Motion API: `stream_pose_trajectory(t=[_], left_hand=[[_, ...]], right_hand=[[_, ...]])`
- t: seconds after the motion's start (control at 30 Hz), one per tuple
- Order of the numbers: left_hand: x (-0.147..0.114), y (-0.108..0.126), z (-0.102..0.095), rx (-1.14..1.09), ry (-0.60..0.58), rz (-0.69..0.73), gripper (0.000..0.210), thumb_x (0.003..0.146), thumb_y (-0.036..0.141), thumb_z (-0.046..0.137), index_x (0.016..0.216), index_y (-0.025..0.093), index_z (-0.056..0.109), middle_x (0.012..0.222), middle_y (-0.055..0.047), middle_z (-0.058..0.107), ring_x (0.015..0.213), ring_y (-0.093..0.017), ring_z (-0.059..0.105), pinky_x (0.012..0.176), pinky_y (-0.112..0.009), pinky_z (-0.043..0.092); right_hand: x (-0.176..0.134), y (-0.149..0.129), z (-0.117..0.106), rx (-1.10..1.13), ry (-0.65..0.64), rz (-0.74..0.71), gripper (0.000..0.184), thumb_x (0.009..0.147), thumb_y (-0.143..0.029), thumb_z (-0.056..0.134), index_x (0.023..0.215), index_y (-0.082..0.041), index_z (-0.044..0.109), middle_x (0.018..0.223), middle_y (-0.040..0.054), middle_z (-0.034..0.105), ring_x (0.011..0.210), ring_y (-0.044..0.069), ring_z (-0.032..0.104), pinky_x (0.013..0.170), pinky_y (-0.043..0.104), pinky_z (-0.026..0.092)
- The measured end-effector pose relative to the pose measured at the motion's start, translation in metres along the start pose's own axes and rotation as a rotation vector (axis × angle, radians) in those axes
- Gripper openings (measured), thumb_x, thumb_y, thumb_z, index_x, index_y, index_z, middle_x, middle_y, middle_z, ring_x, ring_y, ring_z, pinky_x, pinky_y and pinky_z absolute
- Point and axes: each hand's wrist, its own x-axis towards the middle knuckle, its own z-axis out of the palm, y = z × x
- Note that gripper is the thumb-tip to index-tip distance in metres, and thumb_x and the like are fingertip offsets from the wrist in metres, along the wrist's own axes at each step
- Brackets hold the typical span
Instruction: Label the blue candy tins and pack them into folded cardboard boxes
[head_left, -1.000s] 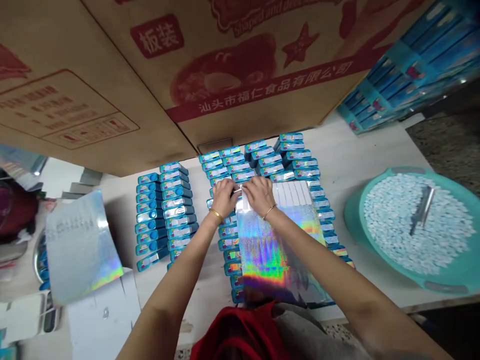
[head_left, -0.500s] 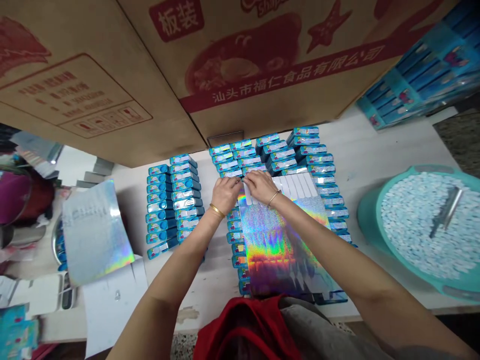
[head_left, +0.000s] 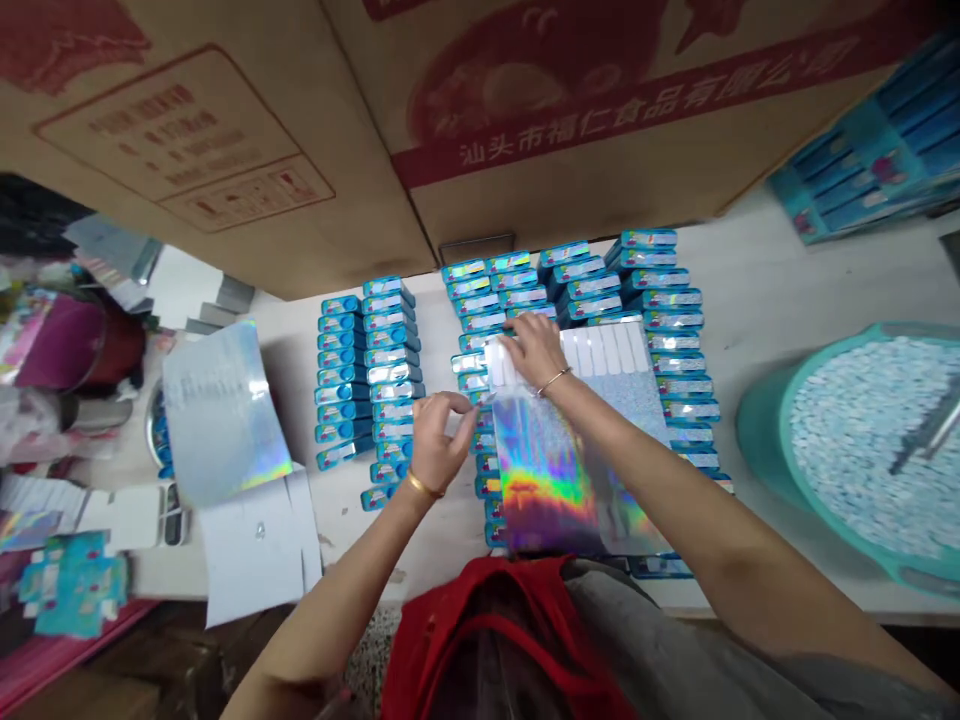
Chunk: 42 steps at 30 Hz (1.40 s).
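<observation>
A holographic sticker sheet (head_left: 630, 405) lies over the blue cases, with a row of white strips along its far edge. My right hand (head_left: 536, 350) rests at the sheet's far left corner, fingers bent and closed on it, close to the cases; its fingertips are partly hidden. To the left of the sheet, my left hand (head_left: 442, 440) is raised with thumb and forefinger pinched. A small shiny sticker (head_left: 486, 399) shows at those fingertips, its far end against the sheet's left side. Small blue cases (head_left: 480, 322) with shiny labels stand in rows around the sheet.
More blue cases (head_left: 341, 370) stand in two columns at left. A large cardboard box (head_left: 600, 195) blocks the back. At right is a teal tub (head_left: 769, 420) of small pale pieces with a metal scoop (head_left: 934, 425). Another shiny sheet (head_left: 225, 420) lies at left on white paper (head_left: 251, 560).
My left hand has drawn away from the right, toward me and slightly left, with the sticker in its pinch. My right hand stays near the sheet's corner. The view has shifted.
</observation>
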Motion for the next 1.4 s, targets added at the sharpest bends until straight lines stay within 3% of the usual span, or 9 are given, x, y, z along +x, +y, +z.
stream_pose_trajectory(t=[0.1, 0.17, 0.3, 0.43, 0.7, 0.83, 0.97, 1.33, 1.4], left_hand=[[-0.038, 0.008, -0.025, -0.391, 0.268, -0.344, 0.017, 0.078, 0.031, 0.065, 0.075, 0.021, 0.051, 0.077, -0.001, 0.061, 0.076, -0.015, 0.058, 0.075, -0.030, 0.045], [-0.063, 0.006, -0.037, -0.573, 0.361, -0.527, 0.022, 0.073, 0.031, 0.069, 0.074, 0.020, 0.051, 0.075, 0.001, 0.060, 0.072, -0.013, 0.058, 0.070, -0.027, 0.045], [-0.116, -0.007, -0.047, -0.677, 0.429, -0.745, 0.026, 0.065, 0.030, 0.074, 0.069, 0.019, 0.052, 0.067, 0.003, 0.058, 0.064, -0.010, 0.056, 0.067, -0.024, 0.044], [-0.151, -0.027, -0.044, -0.678, 0.461, -0.825, 0.026, 0.061, 0.030, 0.075, 0.067, 0.018, 0.052, 0.062, 0.005, 0.054, 0.060, -0.009, 0.052, 0.064, -0.022, 0.042], [-0.117, -0.071, -0.035, -0.470, 0.443, -0.715, 0.022, 0.064, 0.033, 0.071, 0.064, 0.019, 0.053, 0.060, 0.003, 0.053, 0.057, -0.010, 0.048, 0.059, -0.023, 0.040], [-0.104, -0.086, -0.030, -0.146, 0.363, -0.673, 0.015, 0.071, 0.027, 0.064, 0.065, 0.019, 0.054, 0.065, 0.002, 0.056, 0.063, -0.012, 0.051, 0.069, -0.028, 0.042], [-0.101, -0.090, -0.029, 0.162, 0.327, -0.633, 0.011, 0.075, 0.027, 0.064, 0.070, 0.019, 0.057, 0.088, -0.003, 0.060, 0.086, -0.019, 0.055, 0.083, -0.037, 0.040], [-0.099, -0.099, -0.024, 0.313, 0.259, -0.620, 0.011, 0.078, 0.029, 0.062, 0.073, 0.020, 0.058, 0.098, -0.006, 0.055, 0.100, -0.026, 0.052, 0.086, -0.043, 0.038], [-0.100, -0.098, -0.024, 0.330, 0.257, -0.630, 0.011, 0.078, 0.031, 0.062, 0.078, 0.021, 0.058, 0.101, -0.007, 0.054, 0.103, -0.027, 0.051, 0.087, -0.044, 0.039]], right_hand=[[-0.036, -0.032, -0.007, 0.291, 0.068, -0.032, 0.046, 0.092, -0.052, 0.039, 0.112, -0.016, 0.060, 0.110, 0.0130, 0.059, 0.107, 0.027, 0.049, 0.092, 0.041, 0.036], [-0.074, -0.065, -0.007, 0.571, -0.060, 0.022, 0.052, 0.093, -0.056, 0.031, 0.113, -0.018, 0.060, 0.100, 0.0096, 0.062, 0.098, 0.023, 0.055, 0.086, 0.038, 0.042], [-0.150, -0.126, 0.012, 0.891, -0.387, 0.259, 0.048, 0.084, -0.062, 0.048, 0.099, -0.019, 0.064, 0.081, 0.0030, 0.062, 0.073, 0.017, 0.056, 0.065, 0.029, 0.045], [-0.183, -0.155, 0.038, 0.980, -0.410, 0.349, 0.037, 0.081, -0.055, 0.054, 0.070, -0.020, 0.057, 0.063, -0.0015, 0.055, 0.060, 0.013, 0.049, 0.059, 0.026, 0.040], [-0.146, -0.139, 0.069, 0.648, -0.389, 0.325, 0.036, 0.082, -0.051, 0.047, 0.065, -0.020, 0.055, 0.052, -0.0035, 0.047, 0.050, 0.012, 0.043, 0.050, 0.025, 0.034], [-0.130, -0.132, 0.083, 0.525, -0.376, 0.320, 0.023, 0.078, -0.038, 0.052, 0.065, -0.020, 0.059, 0.053, -0.0021, 0.052, 0.052, 0.013, 0.045, 0.052, 0.025, 0.034], [-0.123, -0.129, 0.090, 0.450, -0.371, 0.322, 0.018, 0.076, -0.031, 0.053, 0.066, -0.019, 0.062, 0.059, 0.0008, 0.060, 0.057, 0.015, 0.051, 0.056, 0.027, 0.036], [-0.121, -0.124, 0.101, 0.398, -0.418, 0.322, 0.017, 0.076, -0.026, 0.053, 0.075, -0.019, 0.068, 0.065, 0.0036, 0.065, 0.061, 0.017, 0.055, 0.060, 0.028, 0.040], [-0.123, -0.124, 0.101, 0.405, -0.432, 0.339, 0.023, 0.075, -0.026, 0.052, 0.087, -0.016, 0.069, 0.060, 0.0022, 0.061, 0.059, 0.017, 0.054, 0.058, 0.028, 0.040]])
